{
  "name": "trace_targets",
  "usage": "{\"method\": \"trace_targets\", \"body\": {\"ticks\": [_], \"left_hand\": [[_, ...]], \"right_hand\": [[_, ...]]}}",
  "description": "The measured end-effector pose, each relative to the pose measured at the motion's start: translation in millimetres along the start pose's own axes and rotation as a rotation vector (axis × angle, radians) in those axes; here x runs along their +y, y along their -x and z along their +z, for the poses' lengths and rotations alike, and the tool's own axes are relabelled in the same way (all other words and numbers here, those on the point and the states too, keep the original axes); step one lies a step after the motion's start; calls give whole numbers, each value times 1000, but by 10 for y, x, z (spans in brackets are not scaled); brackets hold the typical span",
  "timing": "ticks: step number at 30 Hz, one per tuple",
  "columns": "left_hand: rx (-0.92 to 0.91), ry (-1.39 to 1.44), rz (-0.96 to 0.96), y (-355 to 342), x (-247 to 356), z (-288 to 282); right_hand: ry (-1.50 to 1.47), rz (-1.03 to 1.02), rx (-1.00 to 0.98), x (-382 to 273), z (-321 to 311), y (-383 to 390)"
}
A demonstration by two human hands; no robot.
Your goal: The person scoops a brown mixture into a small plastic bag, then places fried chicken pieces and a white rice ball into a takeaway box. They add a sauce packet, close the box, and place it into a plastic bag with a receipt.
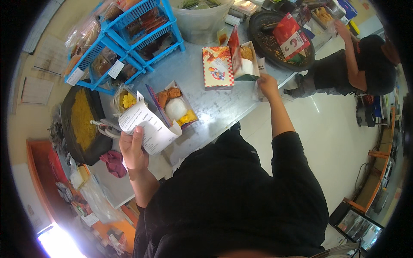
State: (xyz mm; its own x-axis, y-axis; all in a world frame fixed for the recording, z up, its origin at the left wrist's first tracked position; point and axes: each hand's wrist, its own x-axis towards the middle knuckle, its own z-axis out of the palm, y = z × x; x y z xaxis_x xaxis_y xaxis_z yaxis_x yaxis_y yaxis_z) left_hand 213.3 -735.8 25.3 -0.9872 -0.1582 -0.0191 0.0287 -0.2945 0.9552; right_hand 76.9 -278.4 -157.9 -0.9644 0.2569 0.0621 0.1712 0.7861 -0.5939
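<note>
My left hand (134, 150) pinches a long, curling printed receipt (148, 131) between thumb and fingers. Partly behind the paper, an open meal box (159, 109) holds white rice (176, 109), fried chicken (168, 95) and a yellow food (188, 117). My right hand (268, 85) reaches to the table's right edge, its fingers closed on a thin pale slip (259, 92), beside a second open box (248, 77) with rice and fried food. A closed patterned meal box (217, 69) stands just left of that one.
Blue stacked baskets (142, 36) with bagged food stand at the back left. A dark pan of yellow food (82, 116) and a maroon cloth (113, 164) lie left. Behind are a translucent tub (200, 26) and a round dark tray (275, 41). Another person (350, 66) works at the right.
</note>
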Motion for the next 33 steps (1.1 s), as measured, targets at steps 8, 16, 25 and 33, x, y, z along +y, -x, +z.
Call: {"method": "trace_targets", "body": {"ticks": [8, 16, 25, 33], "left_hand": [[63, -136, 63, -39, 56, -48], [31, -136, 65, 45, 6, -47], [22, -165, 69, 192, 48, -94], [68, -119, 58, 266, 62, -258]], "right_hand": [[161, 230, 32, -270, -111, 254], [610, 149, 21, -503, -64, 403], [635, 200, -80, -454, 203, 418], [359, 9, -242, -126, 279, 247]]}}
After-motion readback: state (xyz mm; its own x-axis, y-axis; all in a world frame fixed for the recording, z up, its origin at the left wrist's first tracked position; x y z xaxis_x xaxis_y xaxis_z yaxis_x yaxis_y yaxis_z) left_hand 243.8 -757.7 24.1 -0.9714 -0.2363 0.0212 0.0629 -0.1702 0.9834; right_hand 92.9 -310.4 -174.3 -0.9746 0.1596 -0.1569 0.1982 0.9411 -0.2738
